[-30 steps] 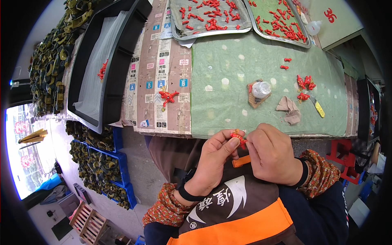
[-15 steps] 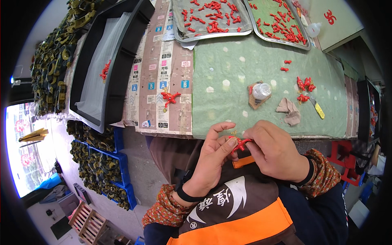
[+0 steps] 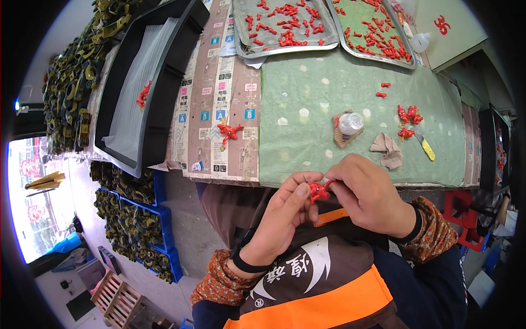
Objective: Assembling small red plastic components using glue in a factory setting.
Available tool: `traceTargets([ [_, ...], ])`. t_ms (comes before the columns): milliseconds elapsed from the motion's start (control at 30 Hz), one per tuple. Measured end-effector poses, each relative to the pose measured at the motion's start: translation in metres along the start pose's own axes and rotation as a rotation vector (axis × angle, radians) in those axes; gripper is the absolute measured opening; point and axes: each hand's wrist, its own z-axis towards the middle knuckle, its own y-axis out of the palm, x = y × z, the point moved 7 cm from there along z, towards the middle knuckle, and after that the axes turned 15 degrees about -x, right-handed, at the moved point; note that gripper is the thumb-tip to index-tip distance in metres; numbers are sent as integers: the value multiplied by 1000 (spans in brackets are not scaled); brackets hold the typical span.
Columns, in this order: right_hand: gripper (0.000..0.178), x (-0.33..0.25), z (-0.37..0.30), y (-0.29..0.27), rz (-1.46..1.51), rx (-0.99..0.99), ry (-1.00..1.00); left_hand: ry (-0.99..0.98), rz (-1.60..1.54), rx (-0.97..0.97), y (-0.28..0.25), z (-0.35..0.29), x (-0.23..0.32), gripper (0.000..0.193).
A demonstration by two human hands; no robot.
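Note:
Just in front of the table edge, a small red figurine is gripped between my two hands. My left hand pinches its body with thumb and fingers. With bent fingers, my right hand pinches a thin red part at the figurine's upper right; the fingertips partly cover it. Beyond my hands lie a crumpled beige cloth and a small clear jar on a piece of cardboard. A knife with a yellow handle lies next to several red figurine pieces.
Two metal trays of small red parts stand at the table's far side. To the left, a black bin holds translucent sheets and one red figurine. Another red figurine lies on the printed covering. Blue crates sit below.
The red figurine has turned in my left fingers and sits slightly higher. My right hand has risen a little, its fingers closing on the thin part.

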Motion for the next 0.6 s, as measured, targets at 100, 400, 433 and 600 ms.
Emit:
traceTargets([
  [100,22,6,-1,-2,65,15,49,-11,13,-69,9,-1,4,39],
  [400,11,30,-1,9,545,-89,376,155,531,13,2,2,6,48],
  [433,10,33,-2,12,624,-91,398,182,600,28,3,2,7,43],
  [600,9,44,-5,20,750,-151,407,213,832,105,5,-1,13,28],
])
